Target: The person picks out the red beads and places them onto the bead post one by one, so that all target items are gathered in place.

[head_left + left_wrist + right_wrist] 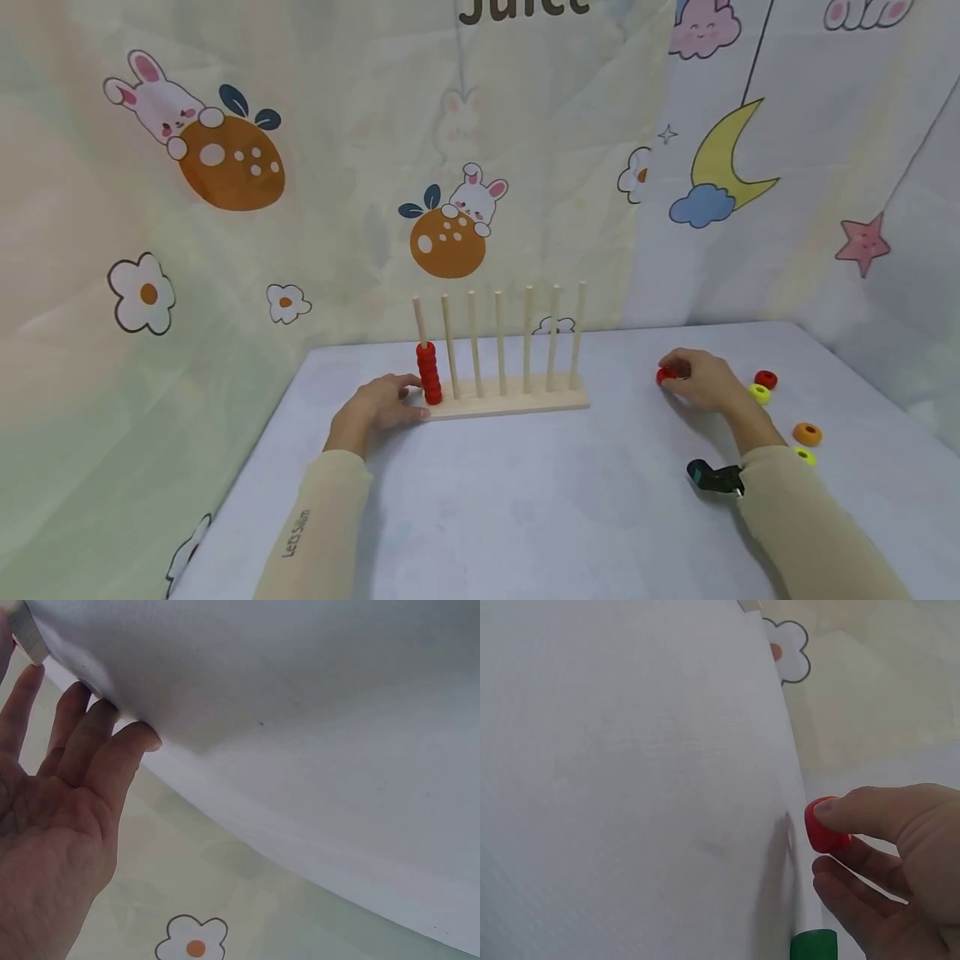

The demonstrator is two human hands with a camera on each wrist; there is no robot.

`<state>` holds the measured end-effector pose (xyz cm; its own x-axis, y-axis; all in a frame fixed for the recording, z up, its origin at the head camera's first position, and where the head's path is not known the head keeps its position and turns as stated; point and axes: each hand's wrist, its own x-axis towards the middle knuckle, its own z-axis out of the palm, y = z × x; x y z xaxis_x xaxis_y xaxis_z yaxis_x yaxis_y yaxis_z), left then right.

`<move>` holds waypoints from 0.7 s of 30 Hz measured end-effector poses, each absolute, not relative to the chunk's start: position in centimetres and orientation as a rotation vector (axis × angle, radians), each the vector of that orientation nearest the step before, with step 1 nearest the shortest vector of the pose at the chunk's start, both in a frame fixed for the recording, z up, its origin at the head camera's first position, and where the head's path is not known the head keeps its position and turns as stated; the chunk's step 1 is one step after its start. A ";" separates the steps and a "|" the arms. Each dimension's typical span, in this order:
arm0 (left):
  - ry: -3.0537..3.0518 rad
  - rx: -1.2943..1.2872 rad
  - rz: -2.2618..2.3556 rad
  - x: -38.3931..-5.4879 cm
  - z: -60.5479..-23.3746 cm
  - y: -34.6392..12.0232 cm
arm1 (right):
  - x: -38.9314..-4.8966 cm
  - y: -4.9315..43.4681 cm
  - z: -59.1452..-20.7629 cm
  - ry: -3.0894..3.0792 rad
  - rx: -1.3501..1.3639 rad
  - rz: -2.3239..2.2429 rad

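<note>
A wooden peg rack [510,404] with several upright pegs stands toward the back of the table. Several red beads [429,375] are stacked on its leftmost peg. At the rack's left end, my left hand [378,406] pinches the base between thumb and index finger; in the left wrist view a corner of the base [28,637] shows beside the fingertips, and the other fingers rest at the tabletop. Well to the right of the rack, my right hand [705,382] holds a red bead [825,829] between thumb and fingers, above the white table.
Loose on the right of the table lie another red bead [766,379], a yellow bead [759,393], an orange bead [807,433] and a second yellow bead [805,456]. A green bead [814,945] shows below the right hand. A printed curtain [337,208] hangs behind the table.
</note>
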<state>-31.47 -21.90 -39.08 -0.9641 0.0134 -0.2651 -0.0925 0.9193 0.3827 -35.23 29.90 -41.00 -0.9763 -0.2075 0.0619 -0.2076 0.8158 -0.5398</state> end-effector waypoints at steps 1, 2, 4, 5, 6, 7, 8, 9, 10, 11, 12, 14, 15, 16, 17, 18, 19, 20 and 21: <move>2.819 -0.053 0.575 -31.5 -39.1 -21.9 | -35.2 29.9 -40.9 -2.980 0.349 0.889; 2.822 -0.047 0.573 -31.5 -39.1 -21.8 | -35.1 29.8 -40.8 -2.968 0.352 0.892; 2.837 -0.004 0.557 -31.5 -39.1 -21.7 | -34.8 29.8 -40.5 -2.952 0.343 0.894; 2.843 0.019 0.548 -31.6 -39.2 -21.7 | -34.7 29.8 -40.4 -2.948 0.331 0.893; 2.847 0.034 0.542 -31.6 -39.1 -21.8 | -34.7 29.6 -40.3 -2.944 0.319 0.896; 2.846 0.038 0.539 -31.6 -39.1 -21.9 | -34.5 29.5 -40.3 -2.939 0.308 0.898; 2.845 0.051 0.536 -31.6 -39.1 -21.9 | -34.4 29.4 -40.3 -2.932 0.299 0.898; 2.842 0.056 0.536 -31.6 -39.1 -21.9 | -34.3 29.3 -40.2 -2.924 0.295 0.896; 2.839 0.056 0.538 -31.6 -39.1 -21.9 | -34.1 29.1 -40.2 -2.913 0.297 0.897; 2.834 0.044 0.542 -31.7 -39.1 -21.9 | -34.0 29.0 -40.2 -2.901 0.309 0.908; 2.832 0.038 0.540 -31.7 -39.1 -21.9 | -33.9 28.9 -40.1 -2.890 0.319 0.921; 2.829 0.014 0.544 -31.6 -39.1 -21.9 | -33.9 28.6 -40.1 -2.870 0.353 0.951; 2.826 0.002 0.545 -31.6 -39.2 -21.9 | -33.8 28.4 -40.1 -2.863 0.366 0.967; 2.826 0.007 0.533 -31.6 -39.2 -21.9 | -33.9 28.3 -40.1 -2.856 0.375 0.985; 2.824 0.008 0.524 -31.5 -39.1 -21.9 | -33.9 28.1 -40.1 -2.849 0.385 1.000; 2.826 0.016 0.516 -31.5 -39.1 -21.9 | -33.9 27.9 -40.1 -2.844 0.388 1.011; 2.823 0.014 0.516 -31.4 -39.1 -21.9 | -33.9 27.7 -40.1 -2.838 0.396 1.020; 2.820 0.017 0.514 -31.4 -39.1 -21.9 | -33.9 27.6 -40.1 -2.835 0.400 1.025; 2.816 0.020 0.511 -31.4 -39.1 -21.9 | -33.9 27.5 -40.0 -2.834 0.405 1.030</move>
